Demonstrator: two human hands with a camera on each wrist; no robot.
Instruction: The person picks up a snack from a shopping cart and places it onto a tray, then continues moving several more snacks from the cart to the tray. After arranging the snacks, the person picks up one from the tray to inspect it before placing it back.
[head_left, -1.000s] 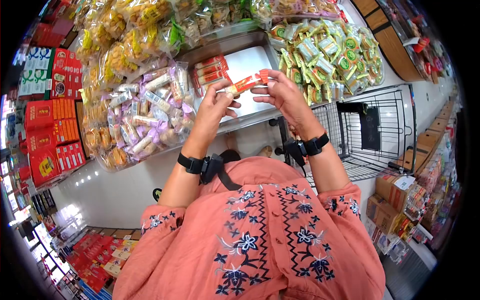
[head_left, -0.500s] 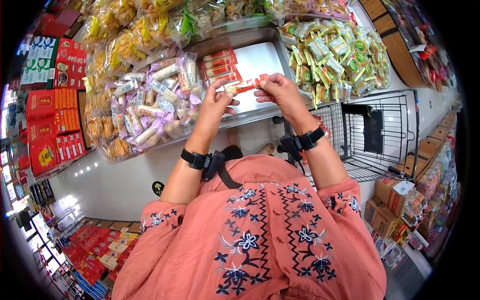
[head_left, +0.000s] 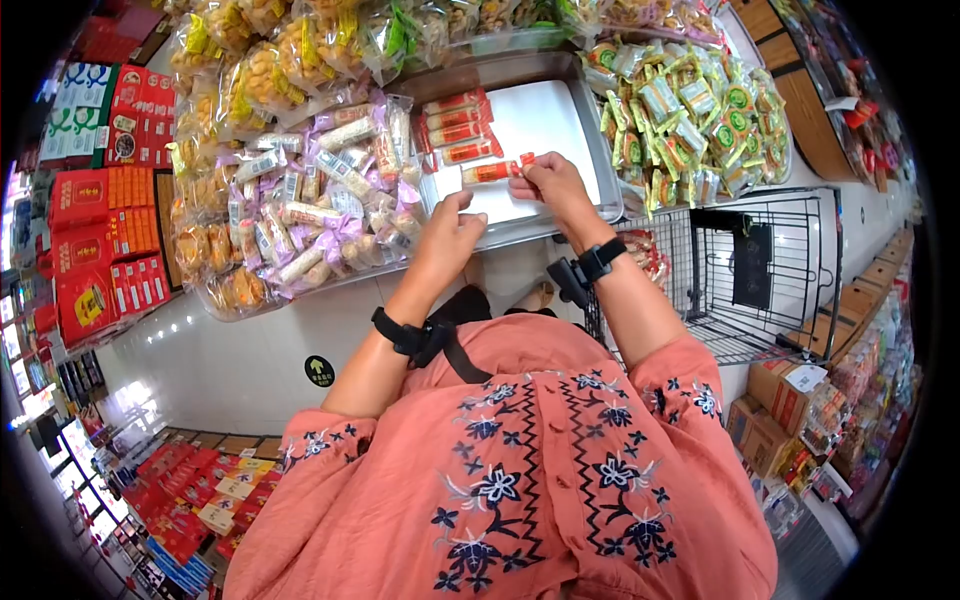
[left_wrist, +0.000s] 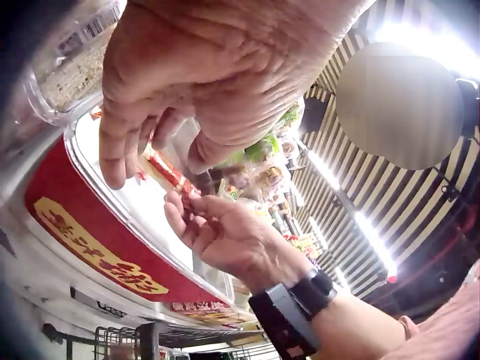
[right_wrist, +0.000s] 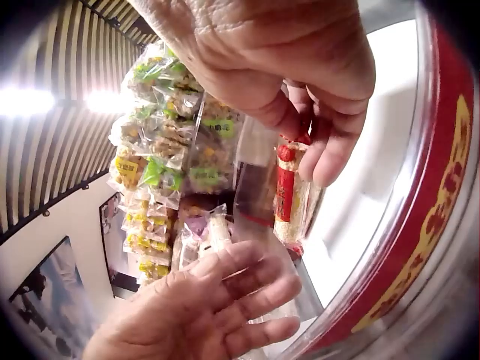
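Room over tray [head_left: 500, 75] R half; red pkgs [head_left: 460, 132] block L.

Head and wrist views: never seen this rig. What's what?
There's no robot, just a person's two bare hands. One camera on the head looks forward and down; one on each wrist watches that hand's work. The right hand pinches one end of a red-labelled snack pack. The left hand is close by, holding nothing. Similar packs lie in a row in the white-based tray. Purple-wrapped snacks are heaped to its left, green-and-yellow packets to its right.
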